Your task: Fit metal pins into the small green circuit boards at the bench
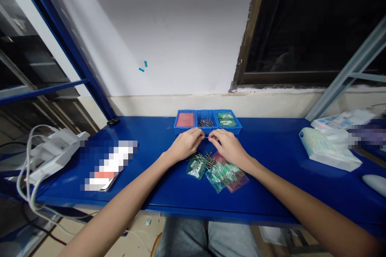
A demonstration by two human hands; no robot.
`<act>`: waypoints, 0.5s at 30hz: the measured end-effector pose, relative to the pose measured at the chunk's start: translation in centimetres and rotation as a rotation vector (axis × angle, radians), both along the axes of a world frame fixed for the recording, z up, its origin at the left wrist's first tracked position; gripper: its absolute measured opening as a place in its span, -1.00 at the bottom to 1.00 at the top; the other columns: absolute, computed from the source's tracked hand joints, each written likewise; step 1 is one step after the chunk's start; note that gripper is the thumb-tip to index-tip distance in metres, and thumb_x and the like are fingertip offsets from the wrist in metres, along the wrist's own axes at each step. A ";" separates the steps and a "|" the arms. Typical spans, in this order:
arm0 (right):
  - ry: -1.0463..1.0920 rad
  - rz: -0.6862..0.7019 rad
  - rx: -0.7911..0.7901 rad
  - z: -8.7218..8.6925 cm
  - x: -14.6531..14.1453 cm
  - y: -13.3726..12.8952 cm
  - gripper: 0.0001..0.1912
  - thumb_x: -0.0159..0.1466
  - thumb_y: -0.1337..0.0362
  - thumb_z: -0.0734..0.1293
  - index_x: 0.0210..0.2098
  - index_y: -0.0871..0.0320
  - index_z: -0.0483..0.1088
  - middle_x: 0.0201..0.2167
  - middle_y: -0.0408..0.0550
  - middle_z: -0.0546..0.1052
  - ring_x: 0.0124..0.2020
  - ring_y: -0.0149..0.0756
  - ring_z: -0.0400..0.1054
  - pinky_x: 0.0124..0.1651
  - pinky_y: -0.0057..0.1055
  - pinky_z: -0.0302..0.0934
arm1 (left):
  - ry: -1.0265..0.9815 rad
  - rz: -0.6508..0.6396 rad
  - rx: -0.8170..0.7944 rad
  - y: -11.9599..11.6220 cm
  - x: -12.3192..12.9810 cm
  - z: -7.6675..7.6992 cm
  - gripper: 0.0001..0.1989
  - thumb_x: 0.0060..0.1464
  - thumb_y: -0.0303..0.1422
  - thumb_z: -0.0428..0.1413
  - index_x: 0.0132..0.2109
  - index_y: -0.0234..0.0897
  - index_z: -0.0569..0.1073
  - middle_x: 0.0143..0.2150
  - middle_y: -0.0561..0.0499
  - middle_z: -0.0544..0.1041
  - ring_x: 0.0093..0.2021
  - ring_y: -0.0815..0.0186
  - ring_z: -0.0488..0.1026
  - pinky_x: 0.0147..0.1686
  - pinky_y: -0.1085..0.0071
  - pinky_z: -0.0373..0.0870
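My left hand (189, 143) and my right hand (226, 144) meet just in front of the blue bins. Their fingertips are pinched on either end of a thin metal pin (206, 137), too small to name more exactly. Below them lies a loose pile of slim metal pieces (210, 160), some silver and some brass-coloured. A clear green-tinted bag (196, 166) of metal pieces lies by the pile, under my left hand. Several overlapping green and red bags (224, 174) spread out below my right hand, which partly hides them.
A three-part blue bin (208, 130) stands near the wall with red bags, loose metal pieces and green bags. At left are a blurred-out phone (110, 168) and a white power strip (56, 154) with cables. A tissue pack (328, 150) sits on the right of the blue table (163, 190).
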State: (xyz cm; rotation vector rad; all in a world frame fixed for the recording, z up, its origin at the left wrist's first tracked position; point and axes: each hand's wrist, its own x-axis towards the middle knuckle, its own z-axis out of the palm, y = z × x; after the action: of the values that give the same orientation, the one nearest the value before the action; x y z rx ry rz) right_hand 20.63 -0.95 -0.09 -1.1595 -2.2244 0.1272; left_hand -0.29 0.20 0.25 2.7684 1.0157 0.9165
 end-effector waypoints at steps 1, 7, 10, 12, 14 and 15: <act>-0.013 -0.009 -0.002 0.0 0.0 0.0 -0.85 0.42 0.29 0.23 -0.25 0.12 0.43 -0.29 -0.07 0.52 -0.20 -0.23 0.37 -0.14 -0.35 0.16 | -0.008 0.006 0.002 0.0 0.0 0.0 -0.82 0.40 -0.37 -0.11 -0.11 -0.29 0.36 -0.19 -0.06 0.48 -0.23 0.27 0.44 -0.19 0.34 0.39; 0.029 0.008 -0.079 0.3 -0.5 -0.4 -0.83 0.38 0.32 0.26 -0.29 0.15 0.48 -0.30 -0.05 0.57 -0.26 -0.24 0.41 -0.20 -0.36 0.15 | -0.070 -0.008 -0.019 -0.1 0.1 0.0 -0.83 0.40 -0.37 -0.12 -0.09 -0.29 0.36 -0.18 -0.06 0.51 -0.22 0.28 0.47 -0.18 0.33 0.41; 0.131 0.036 -0.158 0.5 -0.9 -0.6 -0.83 0.34 0.33 0.29 -0.36 0.15 0.49 -0.40 -0.10 0.58 -0.39 -0.31 0.40 -0.29 -0.41 0.12 | -0.107 -0.033 -0.017 -0.2 0.2 0.1 -0.83 0.40 -0.38 -0.11 -0.01 -0.28 0.36 -0.09 -0.08 0.53 -0.15 0.28 0.49 -0.13 0.32 0.43; 0.201 0.040 -0.201 0.6 -1.0 -0.6 -0.82 0.33 0.31 0.30 -0.39 0.15 0.49 -0.47 -0.14 0.56 -0.45 -0.34 0.37 -0.34 -0.42 0.10 | -0.118 -0.054 0.007 -0.2 0.2 0.1 -0.82 0.39 -0.40 -0.10 0.02 -0.27 0.35 -0.05 -0.10 0.53 -0.10 0.27 0.49 -0.09 0.30 0.43; 0.264 0.044 -0.239 0.6 -1.0 -0.5 -0.80 0.32 0.28 0.30 -0.40 0.15 0.49 -0.49 -0.14 0.55 -0.47 -0.34 0.36 -0.37 -0.42 0.09 | -0.103 -0.072 0.034 -0.2 0.2 0.1 -0.82 0.38 -0.42 -0.08 0.02 -0.27 0.37 -0.06 -0.10 0.53 -0.10 0.27 0.49 -0.09 0.31 0.43; 0.291 0.050 -0.257 0.6 -0.9 -0.5 -0.80 0.32 0.26 0.30 -0.40 0.15 0.49 -0.49 -0.14 0.54 -0.47 -0.33 0.36 -0.37 -0.42 0.09 | -0.093 -0.076 0.045 -0.3 0.2 0.1 -0.83 0.37 -0.43 -0.07 0.00 -0.27 0.38 -0.08 -0.09 0.52 -0.11 0.27 0.49 -0.10 0.32 0.43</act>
State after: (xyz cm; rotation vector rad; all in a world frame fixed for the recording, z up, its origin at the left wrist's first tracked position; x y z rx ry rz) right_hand 19.69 -1.46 0.53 -1.1356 -2.0185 0.5805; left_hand -0.14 -0.05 0.34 2.7497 0.8799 1.0582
